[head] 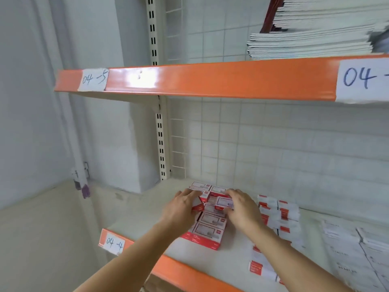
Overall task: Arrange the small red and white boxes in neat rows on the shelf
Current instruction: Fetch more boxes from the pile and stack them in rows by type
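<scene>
Head view: both hands point(183, 205) grip boxes point(207, 228) on shelf point(147, 207).

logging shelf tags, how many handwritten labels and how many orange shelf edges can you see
labels: 3, one at upper left, one at upper right, one on the lower edge
orange edges: 2, upper and lower
total: 5
</scene>
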